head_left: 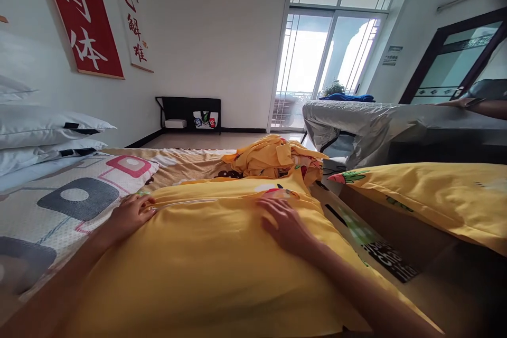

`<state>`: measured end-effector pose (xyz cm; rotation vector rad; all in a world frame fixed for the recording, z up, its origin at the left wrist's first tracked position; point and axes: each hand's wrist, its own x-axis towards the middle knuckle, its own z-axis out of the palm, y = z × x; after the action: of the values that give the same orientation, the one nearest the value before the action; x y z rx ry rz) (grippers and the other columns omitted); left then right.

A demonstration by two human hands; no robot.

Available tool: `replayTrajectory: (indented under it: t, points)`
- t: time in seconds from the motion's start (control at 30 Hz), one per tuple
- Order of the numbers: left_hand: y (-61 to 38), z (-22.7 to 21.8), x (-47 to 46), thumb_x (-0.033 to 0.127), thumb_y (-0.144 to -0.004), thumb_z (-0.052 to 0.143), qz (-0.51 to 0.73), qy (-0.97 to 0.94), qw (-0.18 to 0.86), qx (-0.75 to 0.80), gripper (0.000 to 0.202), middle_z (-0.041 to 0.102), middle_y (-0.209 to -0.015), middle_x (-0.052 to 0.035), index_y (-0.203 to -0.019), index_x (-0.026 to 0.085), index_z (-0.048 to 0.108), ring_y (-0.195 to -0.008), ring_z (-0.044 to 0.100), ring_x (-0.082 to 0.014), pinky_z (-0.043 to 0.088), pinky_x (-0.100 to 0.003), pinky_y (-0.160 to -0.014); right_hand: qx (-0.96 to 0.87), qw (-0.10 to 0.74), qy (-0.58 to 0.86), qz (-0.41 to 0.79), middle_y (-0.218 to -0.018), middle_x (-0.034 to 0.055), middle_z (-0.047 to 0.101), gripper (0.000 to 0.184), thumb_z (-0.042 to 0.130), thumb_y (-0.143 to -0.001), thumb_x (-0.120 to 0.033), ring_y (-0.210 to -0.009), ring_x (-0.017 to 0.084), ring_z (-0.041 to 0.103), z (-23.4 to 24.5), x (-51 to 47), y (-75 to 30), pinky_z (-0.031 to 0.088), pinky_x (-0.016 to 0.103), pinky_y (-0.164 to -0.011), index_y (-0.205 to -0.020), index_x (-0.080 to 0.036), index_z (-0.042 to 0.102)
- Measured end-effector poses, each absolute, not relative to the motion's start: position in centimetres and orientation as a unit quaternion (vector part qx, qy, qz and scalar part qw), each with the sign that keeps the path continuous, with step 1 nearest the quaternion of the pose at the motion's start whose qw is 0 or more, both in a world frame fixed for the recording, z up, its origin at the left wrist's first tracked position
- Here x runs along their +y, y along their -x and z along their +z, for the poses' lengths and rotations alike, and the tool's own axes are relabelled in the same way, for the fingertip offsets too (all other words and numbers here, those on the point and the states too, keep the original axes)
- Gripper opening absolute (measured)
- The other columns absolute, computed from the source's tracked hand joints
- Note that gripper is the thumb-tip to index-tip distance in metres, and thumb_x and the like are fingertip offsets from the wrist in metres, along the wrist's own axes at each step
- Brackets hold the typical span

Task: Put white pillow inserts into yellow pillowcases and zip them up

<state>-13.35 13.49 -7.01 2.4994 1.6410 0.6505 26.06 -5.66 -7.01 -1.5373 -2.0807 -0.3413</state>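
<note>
A plump yellow pillow (206, 269) fills the space in front of me, with a pale zip line (186, 203) running along its far side. At the zip's left end, my left hand (132, 214) curls round the pillow's corner, thumb on the near face and fingers over the edge. My right hand (283, 224) lies on the pillow's upper right part with its fingers stretched out, beside a red and green printed patch. Behind the pillow is a crumpled heap of yellow printed cloth (273, 156).
Patterned bedding (95, 195) and stacked white pillows (43, 127) are at left. Another yellow pillow (431, 195) rests at right above a cardboard box (428, 259). A plastic-covered table (356, 116) stands behind, with another person's arm (483, 105) on it.
</note>
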Motion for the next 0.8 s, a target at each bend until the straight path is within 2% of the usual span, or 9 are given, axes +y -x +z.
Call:
replayTrajectory:
  t: [0.07,0.17,0.23,0.33,0.4,0.5,0.63,0.8]
  points:
    - [12.5,-5.9,13.2,0.056,-0.070,0.049,0.188,-0.836,0.048,0.514,0.046,0.067,-0.097,-0.0087,-0.096,0.024,0.068,-0.093,0.063,-0.0267,0.048,-0.034,-0.080,-0.830,0.243,0.497,-0.067,-0.135,0.0093,0.054,0.039,0.041,-0.094,-0.029,-0.128,0.020,0.045,-6.0,-5.2,-22.7,0.037,0.038,-0.104,-0.131,-0.020,0.050]
    - [11.3,-4.4,13.1,0.056,-0.073,0.050,0.152,-0.855,0.068,0.491,0.040,0.067,-0.095,-0.0069,-0.088,0.024,0.067,-0.088,0.063,-0.0243,0.047,-0.030,-0.074,-0.877,0.201,0.437,-0.016,-0.143,0.0112,0.046,0.046,0.039,-0.096,-0.039,-0.134,0.020,0.037,-4.9,-3.6,-18.1,0.032,0.037,-0.108,-0.138,-0.018,0.043]
    - [10.8,-4.2,13.1,0.057,-0.076,0.048,0.146,-0.854,0.069,0.494,0.038,0.066,-0.089,-0.0058,-0.082,0.023,0.064,-0.084,0.062,-0.0229,0.045,-0.029,-0.071,-0.889,0.177,0.422,-0.008,-0.144,0.0139,0.043,0.051,0.041,-0.095,-0.045,-0.135,0.023,0.036,-4.4,-2.0,-15.7,0.030,0.039,-0.108,-0.138,-0.017,0.042]
    - [10.8,-4.8,13.5,0.059,-0.077,0.048,0.182,-0.841,0.068,0.504,0.041,0.064,-0.083,-0.0048,-0.078,0.020,0.060,-0.077,0.060,-0.0208,0.044,-0.029,-0.069,-0.906,0.139,0.399,0.002,-0.139,0.0160,0.048,0.053,0.042,-0.094,-0.049,-0.132,0.025,0.040,-4.1,0.2,-12.8,0.031,0.041,-0.106,-0.135,-0.016,0.045]
    - [11.3,-5.6,13.8,0.062,-0.075,0.050,0.213,-0.835,0.103,0.497,0.043,0.062,-0.080,-0.0036,-0.078,0.019,0.059,-0.073,0.058,-0.0191,0.044,-0.028,-0.068,-0.918,0.111,0.380,0.018,-0.137,0.0174,0.049,0.058,0.041,-0.093,-0.053,-0.132,0.025,0.040,-4.1,1.3,-11.4,0.031,0.042,-0.106,-0.137,-0.015,0.043]
    - [12.2,-6.6,14.4,0.063,-0.075,0.052,0.250,-0.817,0.198,0.480,0.045,0.062,-0.076,-0.0017,-0.079,0.018,0.058,-0.070,0.056,-0.0169,0.044,-0.026,-0.065,-0.929,0.088,0.358,0.038,-0.145,0.0216,0.038,0.067,0.039,-0.092,-0.058,-0.138,0.028,0.032,-4.3,2.4,-9.9,0.028,0.044,-0.109,-0.143,-0.013,0.036]
    - [12.6,-8.2,14.6,0.059,-0.076,0.056,0.317,-0.780,0.248,0.479,0.042,0.058,-0.071,0.0002,-0.078,0.017,0.056,-0.069,0.053,-0.0155,0.042,-0.025,-0.064,-0.936,0.086,0.335,0.064,-0.151,0.0221,0.027,0.075,0.038,-0.090,-0.062,-0.140,0.030,0.026,-4.9,3.3,-8.7,0.024,0.045,-0.112,-0.146,-0.012,0.031]
    - [12.6,-9.7,13.5,0.056,-0.083,0.049,0.379,-0.747,0.259,0.481,0.040,0.057,-0.076,-0.0003,-0.083,0.017,0.057,-0.073,0.052,-0.0152,0.042,-0.025,-0.068,-0.930,0.155,0.331,0.040,-0.146,0.0142,0.041,0.063,0.042,-0.092,-0.056,-0.136,0.023,0.036,-4.9,2.9,-9.2,0.025,0.038,-0.113,-0.139,-0.014,0.042]
